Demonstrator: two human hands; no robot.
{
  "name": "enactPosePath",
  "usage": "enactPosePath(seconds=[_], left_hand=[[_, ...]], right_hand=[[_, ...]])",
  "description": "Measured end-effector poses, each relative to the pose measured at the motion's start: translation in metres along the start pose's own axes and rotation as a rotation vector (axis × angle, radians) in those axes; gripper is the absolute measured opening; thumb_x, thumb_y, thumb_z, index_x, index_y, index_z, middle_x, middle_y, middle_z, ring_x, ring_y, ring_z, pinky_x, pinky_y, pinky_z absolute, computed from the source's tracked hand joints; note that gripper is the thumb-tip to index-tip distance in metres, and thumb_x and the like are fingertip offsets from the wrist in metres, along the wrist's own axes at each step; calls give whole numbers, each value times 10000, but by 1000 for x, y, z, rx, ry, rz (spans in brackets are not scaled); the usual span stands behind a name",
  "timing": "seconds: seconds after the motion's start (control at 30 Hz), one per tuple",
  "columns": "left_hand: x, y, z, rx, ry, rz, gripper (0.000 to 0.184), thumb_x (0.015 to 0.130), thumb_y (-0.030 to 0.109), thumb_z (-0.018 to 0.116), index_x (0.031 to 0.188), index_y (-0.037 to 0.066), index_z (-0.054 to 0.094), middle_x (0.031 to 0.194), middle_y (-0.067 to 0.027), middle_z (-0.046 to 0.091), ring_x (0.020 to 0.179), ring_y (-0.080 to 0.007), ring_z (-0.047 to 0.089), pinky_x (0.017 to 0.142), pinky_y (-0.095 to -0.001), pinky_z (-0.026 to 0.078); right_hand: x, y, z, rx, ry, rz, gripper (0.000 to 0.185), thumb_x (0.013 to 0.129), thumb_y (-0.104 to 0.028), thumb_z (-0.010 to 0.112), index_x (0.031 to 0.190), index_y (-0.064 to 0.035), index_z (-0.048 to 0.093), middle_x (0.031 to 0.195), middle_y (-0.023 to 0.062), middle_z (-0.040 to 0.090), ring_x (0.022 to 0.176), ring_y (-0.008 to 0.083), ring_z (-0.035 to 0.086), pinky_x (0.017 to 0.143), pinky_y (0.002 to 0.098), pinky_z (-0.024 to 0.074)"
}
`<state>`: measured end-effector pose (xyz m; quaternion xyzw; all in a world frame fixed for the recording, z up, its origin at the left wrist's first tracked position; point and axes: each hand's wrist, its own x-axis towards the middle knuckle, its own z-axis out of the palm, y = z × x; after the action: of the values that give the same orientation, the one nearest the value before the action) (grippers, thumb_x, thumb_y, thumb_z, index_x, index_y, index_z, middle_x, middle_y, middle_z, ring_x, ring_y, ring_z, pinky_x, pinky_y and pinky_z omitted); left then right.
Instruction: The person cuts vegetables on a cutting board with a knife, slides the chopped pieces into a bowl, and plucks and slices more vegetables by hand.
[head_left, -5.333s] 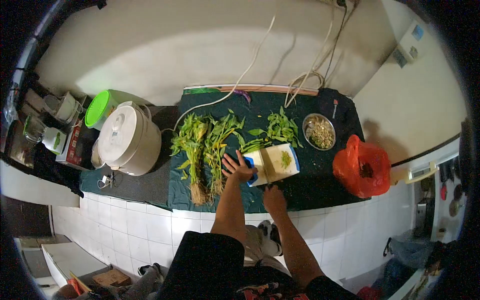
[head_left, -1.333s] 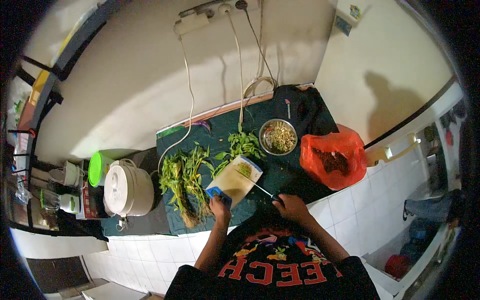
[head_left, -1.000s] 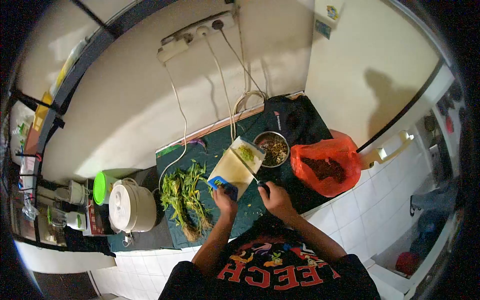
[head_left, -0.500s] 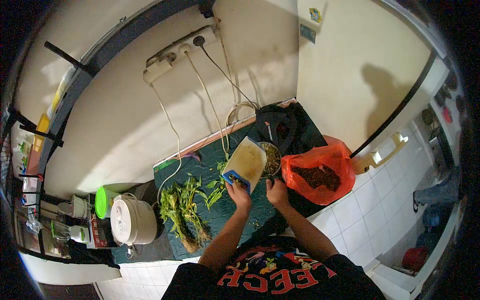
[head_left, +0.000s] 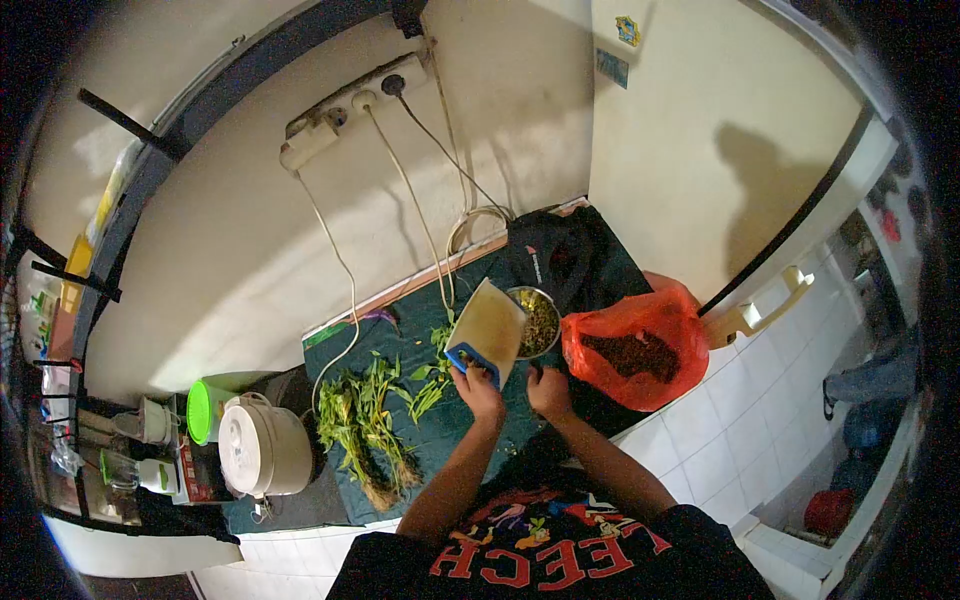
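My left hand (head_left: pixel 482 392) grips the blue edge of a cutting board (head_left: pixel 490 325), which stands tilted, its pale face stained. Just right of the board is a round bowl (head_left: pixel 541 325) of chopped greens. Below the bowl, my right hand (head_left: pixel 549 392) is closed; a small dark part shows at its fingers, too unclear to name. Leafy stems (head_left: pixel 432 385) lie left of the board. Farther left are bunches of leafy greens (head_left: pixel 365 415) with roots on. An open red plastic bag (head_left: pixel 690 370) with dark brown bits inside stands right of the bowl.
A dark green cloth (head_left: pixel 480 455) covers the table. A black bag (head_left: pixel 560 255) lies at the back corner. Cords run down from a power strip (head_left: pixel 350 105) on the wall. A white rice cooker (head_left: pixel 265 447) and a green-lidded container (head_left: pixel 203 412) stand left.
The cutting board has shifted slightly left, uncovering more of the bowl and its greens. My right hand has moved a little left and down, away from the bowl's rim.
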<state>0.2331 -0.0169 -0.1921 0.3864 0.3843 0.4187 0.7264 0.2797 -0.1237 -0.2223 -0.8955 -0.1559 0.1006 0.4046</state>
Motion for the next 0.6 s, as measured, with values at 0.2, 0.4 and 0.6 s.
enactPosePath(seconds=[0.2,0.4,0.6], left_hand=[[7,-2,-9,-11,-34,52,505,887,159,439,1363,21,344,1088,-114,534,914,-218,535,799,-356,463],[-2,3,-7,57,-84,17,535,915,198,459,1394,22,298,1103,-116,522,923,-213,518,819,-348,448],[1,-2,-17,48,-100,-5,538,930,218,468,1399,26,287,1171,-135,497,986,-235,519,853,-364,440]], right_hand=[[-2,-30,-32,-9,162,-101,275,904,-244,569,887,31,574,717,286,587,727,466,597,637,525,462],[-7,-32,-22,-24,72,-54,257,908,-227,549,892,28,574,765,278,608,764,458,604,687,512,480],[-4,-27,-15,-85,67,-31,299,909,-256,543,866,38,577,822,291,611,793,469,598,705,527,475]])
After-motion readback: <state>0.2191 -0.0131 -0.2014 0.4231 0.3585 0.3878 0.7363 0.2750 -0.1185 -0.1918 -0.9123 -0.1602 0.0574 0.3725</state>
